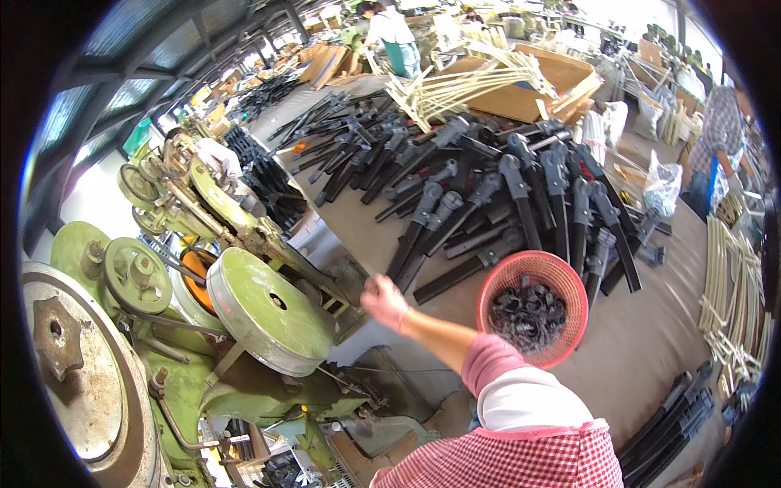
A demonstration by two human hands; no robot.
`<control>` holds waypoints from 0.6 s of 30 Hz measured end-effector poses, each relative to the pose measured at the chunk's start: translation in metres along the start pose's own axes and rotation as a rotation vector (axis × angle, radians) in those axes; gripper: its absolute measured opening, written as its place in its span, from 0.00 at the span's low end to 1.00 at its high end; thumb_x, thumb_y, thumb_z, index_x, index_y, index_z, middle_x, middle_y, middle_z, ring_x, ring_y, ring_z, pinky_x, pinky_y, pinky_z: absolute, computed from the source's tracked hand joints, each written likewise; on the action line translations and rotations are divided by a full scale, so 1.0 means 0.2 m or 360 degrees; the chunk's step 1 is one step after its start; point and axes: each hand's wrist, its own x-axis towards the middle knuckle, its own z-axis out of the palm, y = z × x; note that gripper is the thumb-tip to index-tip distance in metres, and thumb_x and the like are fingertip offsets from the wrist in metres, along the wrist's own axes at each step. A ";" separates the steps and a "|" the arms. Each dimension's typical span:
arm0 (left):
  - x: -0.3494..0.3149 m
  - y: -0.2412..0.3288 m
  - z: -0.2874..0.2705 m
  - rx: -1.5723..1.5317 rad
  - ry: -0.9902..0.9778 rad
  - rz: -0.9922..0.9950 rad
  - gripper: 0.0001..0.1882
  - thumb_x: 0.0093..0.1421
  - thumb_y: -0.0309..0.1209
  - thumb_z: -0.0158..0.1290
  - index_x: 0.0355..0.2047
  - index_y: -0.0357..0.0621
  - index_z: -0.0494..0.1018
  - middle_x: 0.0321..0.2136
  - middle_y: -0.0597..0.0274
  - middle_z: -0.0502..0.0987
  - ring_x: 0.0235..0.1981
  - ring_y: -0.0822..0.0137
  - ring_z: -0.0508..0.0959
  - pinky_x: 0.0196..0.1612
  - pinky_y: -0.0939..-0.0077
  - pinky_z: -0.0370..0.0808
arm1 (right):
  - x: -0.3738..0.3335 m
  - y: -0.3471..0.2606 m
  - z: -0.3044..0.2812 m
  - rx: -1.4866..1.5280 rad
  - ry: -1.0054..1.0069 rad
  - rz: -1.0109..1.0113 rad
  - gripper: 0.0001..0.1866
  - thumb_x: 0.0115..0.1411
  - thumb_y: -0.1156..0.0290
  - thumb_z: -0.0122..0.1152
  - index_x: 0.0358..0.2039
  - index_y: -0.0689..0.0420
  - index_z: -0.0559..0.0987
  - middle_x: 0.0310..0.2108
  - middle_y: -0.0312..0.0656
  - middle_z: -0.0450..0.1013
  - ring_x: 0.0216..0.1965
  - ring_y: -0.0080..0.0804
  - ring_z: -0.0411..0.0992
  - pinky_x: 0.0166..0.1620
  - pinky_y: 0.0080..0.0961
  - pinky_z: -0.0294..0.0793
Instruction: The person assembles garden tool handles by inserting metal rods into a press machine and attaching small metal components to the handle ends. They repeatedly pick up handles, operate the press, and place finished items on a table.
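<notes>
My right hand (pixel 384 302) reaches leftward to the gap between the table and a green press machine (pixel 272 313). Its fingers look curled together; whatever they may hold is too small to make out. Behind the hand, on the table, lies a heap of black tubes with grey plastic joints (pixel 455 207). To the right of my arm, a round red plastic basket (pixel 489 321) contains several small black parts. My forearm passes just left of this basket, apart from the joint heap. My left hand is out of the picture.
Large flywheels (pixel 134 275) and machine frames fill the left side. Cream-coloured strips (pixel 464 85) lie across an open cardboard box (pixel 561 73) at the back. More black tubes (pixel 671 423) and pale strips (pixel 724 285) are at right. Several people work farther off.
</notes>
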 end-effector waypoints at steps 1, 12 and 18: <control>-0.01 0.00 -0.02 0.0042 -0.0007 0.0031 0.18 0.62 0.34 0.58 0.48 0.38 0.72 0.38 0.57 0.78 0.38 0.70 0.77 0.42 0.73 0.75 | -0.21 0.07 0.06 -0.0174 -0.0051 0.0005 0.23 0.57 0.63 0.58 0.50 0.62 0.72 0.51 0.54 0.70 0.54 0.47 0.70 0.54 0.39 0.71; 0.40 -0.48 -0.19 0.0627 -0.0543 0.0664 0.17 0.64 0.35 0.51 0.48 0.35 0.71 0.38 0.50 0.76 0.37 0.64 0.77 0.45 0.67 0.72 | -1.97 0.75 -0.56 -0.0867 0.0088 0.0474 0.13 0.54 0.63 0.56 0.35 0.57 0.79 0.34 0.50 0.78 0.41 0.49 0.77 0.47 0.40 0.75; 0.30 -0.07 0.14 0.0774 -0.1106 0.0530 0.19 0.64 0.35 0.55 0.49 0.34 0.71 0.42 0.51 0.77 0.42 0.60 0.77 0.48 0.66 0.73 | -2.87 0.67 -0.93 -0.0429 0.1158 0.1019 0.17 0.54 0.62 0.57 0.40 0.59 0.81 0.40 0.50 0.80 0.45 0.46 0.78 0.51 0.36 0.75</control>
